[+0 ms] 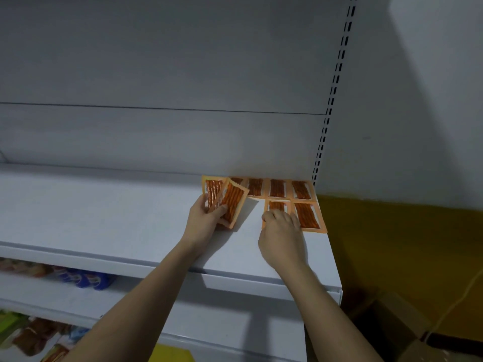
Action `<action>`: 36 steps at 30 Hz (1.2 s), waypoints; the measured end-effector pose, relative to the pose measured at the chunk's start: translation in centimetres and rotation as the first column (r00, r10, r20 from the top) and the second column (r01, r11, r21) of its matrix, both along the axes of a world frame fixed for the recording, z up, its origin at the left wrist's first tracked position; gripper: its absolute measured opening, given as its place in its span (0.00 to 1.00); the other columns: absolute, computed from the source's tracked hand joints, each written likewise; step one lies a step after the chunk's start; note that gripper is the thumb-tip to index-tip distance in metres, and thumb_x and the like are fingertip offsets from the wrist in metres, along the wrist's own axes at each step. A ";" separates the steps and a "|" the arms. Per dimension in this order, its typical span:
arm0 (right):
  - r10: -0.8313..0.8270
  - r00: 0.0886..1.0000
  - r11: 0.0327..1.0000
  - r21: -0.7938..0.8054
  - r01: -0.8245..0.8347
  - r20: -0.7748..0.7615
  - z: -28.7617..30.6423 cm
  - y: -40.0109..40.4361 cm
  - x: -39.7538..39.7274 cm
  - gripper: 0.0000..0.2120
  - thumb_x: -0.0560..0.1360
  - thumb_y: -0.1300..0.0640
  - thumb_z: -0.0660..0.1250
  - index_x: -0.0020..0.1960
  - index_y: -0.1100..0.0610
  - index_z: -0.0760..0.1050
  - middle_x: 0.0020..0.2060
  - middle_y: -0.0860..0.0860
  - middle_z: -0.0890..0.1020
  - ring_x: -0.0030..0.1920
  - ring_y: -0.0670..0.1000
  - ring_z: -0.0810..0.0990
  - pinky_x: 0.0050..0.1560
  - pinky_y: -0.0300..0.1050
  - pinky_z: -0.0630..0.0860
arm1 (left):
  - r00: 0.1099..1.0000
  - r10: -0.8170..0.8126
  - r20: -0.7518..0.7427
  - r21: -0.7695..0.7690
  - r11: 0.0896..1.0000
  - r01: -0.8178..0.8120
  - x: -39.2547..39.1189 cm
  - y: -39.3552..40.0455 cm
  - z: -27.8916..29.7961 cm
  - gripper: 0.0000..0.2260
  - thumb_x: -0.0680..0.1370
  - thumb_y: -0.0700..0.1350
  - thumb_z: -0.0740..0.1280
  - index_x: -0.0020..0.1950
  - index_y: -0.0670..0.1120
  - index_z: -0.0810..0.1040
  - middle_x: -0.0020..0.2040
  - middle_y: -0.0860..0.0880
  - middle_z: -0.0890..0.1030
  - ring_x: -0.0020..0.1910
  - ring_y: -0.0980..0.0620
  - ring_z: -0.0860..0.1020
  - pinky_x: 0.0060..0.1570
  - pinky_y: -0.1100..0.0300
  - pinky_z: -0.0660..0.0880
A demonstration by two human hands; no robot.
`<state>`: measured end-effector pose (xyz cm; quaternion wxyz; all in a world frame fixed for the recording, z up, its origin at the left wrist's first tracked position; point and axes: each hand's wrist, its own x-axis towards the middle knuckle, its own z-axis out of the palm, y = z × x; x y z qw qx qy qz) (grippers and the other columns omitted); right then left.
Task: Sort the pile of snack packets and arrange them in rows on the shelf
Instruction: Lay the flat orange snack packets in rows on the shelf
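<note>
Orange snack packets lie flat on the white top shelf (104, 218) at its right end. A back row of packets (277, 188) runs along the rear panel, and a front-row packet (308, 216) lies at the shelf's right edge. My left hand (206, 220) grips a small fanned stack of the same orange packets (230, 202), raised off the shelf. My right hand (283, 231) rests, fingers bent, on another front-row packet (275, 205) just left of the edge packet, covering most of it.
The slotted upright (332, 100) marks the shelf's right end, with a yellow-and-white wall beyond. Lower shelves hold blue packets (88, 279) and mixed snack bags (31, 335). Cardboard boxes (407, 335) sit on the floor at lower right.
</note>
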<state>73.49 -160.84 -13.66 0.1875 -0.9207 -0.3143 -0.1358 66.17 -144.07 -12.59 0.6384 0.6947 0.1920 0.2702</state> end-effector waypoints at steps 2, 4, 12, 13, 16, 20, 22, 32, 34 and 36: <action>-0.006 0.997 0.997 0.076 0.000 0.081 0.1 0.2 0.0 0.14 0.77 0.62 0.63 0.62 0.57 0.77 0.62 0.54 0.76 0.66 0.56 0.71 0.69 0.54 0.68 | 1.000 -0.015 0.012 -0.001 1.000 0.015 -0.2 0.0 0.1 0.12 0.80 0.39 0.68 0.63 0.44 0.78 0.54 0.47 0.85 0.53 0.48 0.84 0.51 0.55 0.80; -0.028 0.989 0.962 0.273 -0.012 0.142 0.6 0.8 -0.6 0.10 0.78 0.62 0.65 0.58 0.56 0.77 0.58 0.53 0.77 0.60 0.54 0.72 0.60 0.50 0.72 | 0.999 -0.032 0.026 -0.016 0.999 0.033 -0.4 -0.1 0.2 0.12 0.80 0.41 0.69 0.63 0.44 0.78 0.54 0.47 0.85 0.53 0.48 0.84 0.53 0.54 0.80; 0.308 0.818 0.686 0.709 0.164 -0.486 4.1 4.7 -2.5 0.20 0.78 0.64 0.68 0.62 0.47 0.66 0.48 0.47 0.79 0.47 0.48 0.80 0.36 0.35 0.77 | 0.981 -0.164 0.104 -0.095 0.980 0.174 -1.3 -0.7 0.8 0.10 0.81 0.43 0.68 0.62 0.43 0.79 0.54 0.45 0.86 0.54 0.46 0.85 0.53 0.53 0.81; 0.273 0.829 0.709 0.685 0.169 -0.487 4.3 4.7 -2.2 0.19 0.78 0.65 0.67 0.61 0.47 0.68 0.47 0.46 0.78 0.48 0.48 0.80 0.37 0.38 0.80 | 0.983 -0.155 0.099 -0.083 0.983 0.163 -1.1 -0.3 0.8 0.10 0.82 0.44 0.66 0.62 0.44 0.79 0.54 0.45 0.86 0.53 0.45 0.85 0.53 0.52 0.82; 0.110 0.889 0.831 0.531 0.163 -0.445 4.5 4.2 -0.4 0.14 0.77 0.64 0.68 0.57 0.48 0.73 0.52 0.49 0.79 0.51 0.52 0.80 0.51 0.54 0.81 | 0.997 0.024 0.071 -0.015 1.000 -0.023 -0.4 1.9 0.7 0.08 0.84 0.41 0.62 0.61 0.43 0.78 0.52 0.43 0.86 0.48 0.49 0.85 0.47 0.57 0.82; 0.034 0.901 0.943 0.313 0.115 -0.432 4.8 3.8 0.3 0.13 0.78 0.61 0.68 0.61 0.50 0.73 0.58 0.51 0.76 0.54 0.54 0.78 0.55 0.55 0.78 | 0.993 0.113 -0.019 0.047 0.993 -0.112 0.4 4.0 0.1 0.12 0.84 0.42 0.61 0.67 0.43 0.73 0.55 0.46 0.85 0.51 0.53 0.84 0.49 0.61 0.80; -0.045 0.981 0.991 0.116 0.068 -0.190 4.5 4.2 -0.1 0.16 0.78 0.58 0.68 0.64 0.52 0.71 0.63 0.52 0.70 0.60 0.55 0.74 0.58 0.52 0.75 | 0.993 0.111 -0.028 0.080 0.991 -0.109 0.6 4.2 -0.3 0.11 0.84 0.43 0.62 0.66 0.45 0.74 0.56 0.46 0.84 0.51 0.52 0.84 0.53 0.55 0.81; 0.166 0.986 0.980 -0.111 -0.164 0.007 0.8 5.8 -1.3 0.16 0.84 0.53 0.55 0.67 0.53 0.75 0.64 0.49 0.76 0.64 0.52 0.70 0.64 0.49 0.69 | 0.990 0.128 0.066 0.027 0.991 -0.130 0.0 5.1 -0.6 0.06 0.80 0.41 0.68 0.57 0.45 0.81 0.47 0.48 0.84 0.44 0.52 0.83 0.40 0.59 0.80; 0.159 0.987 0.983 -0.092 -0.158 -0.004 0.6 5.8 -0.9 0.15 0.83 0.53 0.56 0.66 0.52 0.75 0.63 0.48 0.77 0.64 0.51 0.71 0.64 0.48 0.69 | 0.991 0.126 0.054 0.013 0.992 -0.127 0.0 5.0 -0.6 0.07 0.80 0.41 0.70 0.57 0.44 0.80 0.48 0.48 0.84 0.46 0.50 0.84 0.44 0.53 0.83; 0.144 0.989 0.988 -0.051 -0.145 -0.029 0.4 5.9 -0.7 0.15 0.83 0.54 0.57 0.65 0.52 0.76 0.63 0.47 0.77 0.64 0.50 0.71 0.64 0.47 0.69 | 0.989 0.132 0.061 -0.004 0.991 -0.132 0.0 5.0 -0.5 0.10 0.79 0.41 0.71 0.60 0.47 0.77 0.50 0.49 0.84 0.47 0.51 0.84 0.45 0.56 0.83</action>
